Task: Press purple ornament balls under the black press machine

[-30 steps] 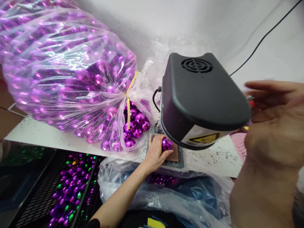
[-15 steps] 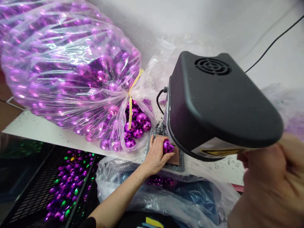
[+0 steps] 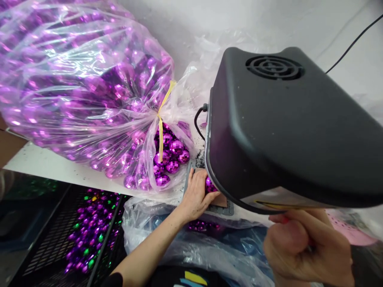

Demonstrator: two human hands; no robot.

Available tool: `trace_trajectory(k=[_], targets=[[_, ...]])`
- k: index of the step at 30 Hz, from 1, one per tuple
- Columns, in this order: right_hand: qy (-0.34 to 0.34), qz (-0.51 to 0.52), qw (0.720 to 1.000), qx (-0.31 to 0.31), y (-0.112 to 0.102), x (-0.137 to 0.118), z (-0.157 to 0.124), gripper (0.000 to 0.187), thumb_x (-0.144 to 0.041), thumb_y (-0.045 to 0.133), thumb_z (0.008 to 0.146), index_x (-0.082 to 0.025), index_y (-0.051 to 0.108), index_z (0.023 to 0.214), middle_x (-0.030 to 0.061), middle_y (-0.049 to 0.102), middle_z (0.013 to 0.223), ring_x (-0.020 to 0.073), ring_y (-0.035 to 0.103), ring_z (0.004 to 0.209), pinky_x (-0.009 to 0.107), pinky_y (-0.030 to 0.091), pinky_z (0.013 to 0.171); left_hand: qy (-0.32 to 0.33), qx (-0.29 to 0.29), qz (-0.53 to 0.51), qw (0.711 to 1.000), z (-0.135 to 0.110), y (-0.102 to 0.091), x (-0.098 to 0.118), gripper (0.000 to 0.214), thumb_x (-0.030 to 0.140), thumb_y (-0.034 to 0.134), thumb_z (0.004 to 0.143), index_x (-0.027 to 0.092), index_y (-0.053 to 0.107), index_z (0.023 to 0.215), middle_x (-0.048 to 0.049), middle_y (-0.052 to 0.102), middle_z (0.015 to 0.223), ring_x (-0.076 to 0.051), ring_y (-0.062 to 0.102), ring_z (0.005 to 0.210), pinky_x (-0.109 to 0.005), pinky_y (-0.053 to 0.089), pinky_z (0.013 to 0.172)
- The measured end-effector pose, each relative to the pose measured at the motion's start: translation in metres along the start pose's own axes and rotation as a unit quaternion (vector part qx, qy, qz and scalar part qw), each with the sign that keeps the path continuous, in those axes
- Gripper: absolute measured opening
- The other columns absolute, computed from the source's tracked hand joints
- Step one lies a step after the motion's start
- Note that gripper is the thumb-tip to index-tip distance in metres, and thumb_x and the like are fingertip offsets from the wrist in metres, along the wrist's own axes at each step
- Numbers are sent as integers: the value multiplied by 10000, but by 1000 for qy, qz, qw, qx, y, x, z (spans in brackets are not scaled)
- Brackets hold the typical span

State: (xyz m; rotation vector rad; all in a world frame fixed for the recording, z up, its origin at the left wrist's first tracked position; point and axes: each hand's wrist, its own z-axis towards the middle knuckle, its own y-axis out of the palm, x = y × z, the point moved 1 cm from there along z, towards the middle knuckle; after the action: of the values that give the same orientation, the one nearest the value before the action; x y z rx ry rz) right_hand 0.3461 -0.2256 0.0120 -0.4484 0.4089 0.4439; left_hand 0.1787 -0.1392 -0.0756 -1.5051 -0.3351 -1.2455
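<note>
My left hand is closed around a shiny purple faceted ball, thumb and fingers on either side. The ball is over a brown pad on a grey base plate, beneath a black machine housing with a round vent on top. The housing hides part of the ball and whatever is above it. Below the housing's near right side is my right hand, its fingers curled into a fist. A small red bit shows at its fingers, but what it grips is hidden.
A tied clear bag of purple balls lies left, with loose purple balls at its neck. An open plastic bag hangs at the table's front edge. Black crates hold purple and green balls. A pink perforated object is at right.
My right hand has shifted left and down in the view and shows more fully. The black housing looks larger and covers more of the ball. My left hand has stayed on the ball.
</note>
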Motion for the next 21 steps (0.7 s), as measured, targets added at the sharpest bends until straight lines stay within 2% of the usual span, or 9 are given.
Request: trace_trajectory(k=[3, 7, 13, 18, 21], targets=[[-36, 5, 998, 44, 7, -1, 3, 215, -215, 545, 907, -122, 606, 724, 38, 547, 681, 83, 516, 657, 232, 381, 561, -11, -8, 2, 1000, -1, 1, -1, 510, 521, 555, 938, 287, 531, 1390, -98, 658, 1311, -314, 551, 1317, -557, 313, 1236], [-29, -22, 997, 65, 11, -2, 0, 358, -282, 592, 902, -141, 489, 589, 24, 501, 607, 80, 491, 608, 236, 353, 536, -10, -2, -8, 1000, -1, 2, -1, 505, 510, 576, 934, 277, 539, 1381, -100, 657, 1311, -309, 562, 1309, -577, 286, 1247], [4, -43, 997, 66, 11, -5, -5, 320, -373, 558, 926, -154, 603, 697, 61, 591, 713, 116, 538, 642, 271, 420, 549, -15, 9, -34, 999, 0, -1, 1, 456, 469, 616, 921, 323, 545, 1347, -78, 666, 1292, -315, 581, 1261, -604, 269, 1244], [19, -70, 996, 51, 8, 2, -15, 318, -431, 574, 907, -165, 666, 760, 57, 507, 632, 138, 521, 633, 289, 426, 564, -17, 18, -44, 999, 1, -2, 4, 374, 450, 616, 924, 360, 586, 1286, -56, 676, 1252, -324, 595, 1226, -604, 278, 1237], [31, -56, 998, 23, 18, 16, -28, 275, -396, 581, 884, -173, 647, 738, 38, 441, 589, 121, 465, 580, 261, 350, 510, -12, 20, -34, 999, 1, -1, 4, 405, 461, 618, 924, 312, 583, 1299, -74, 670, 1245, -325, 599, 1221, -604, 267, 1241]])
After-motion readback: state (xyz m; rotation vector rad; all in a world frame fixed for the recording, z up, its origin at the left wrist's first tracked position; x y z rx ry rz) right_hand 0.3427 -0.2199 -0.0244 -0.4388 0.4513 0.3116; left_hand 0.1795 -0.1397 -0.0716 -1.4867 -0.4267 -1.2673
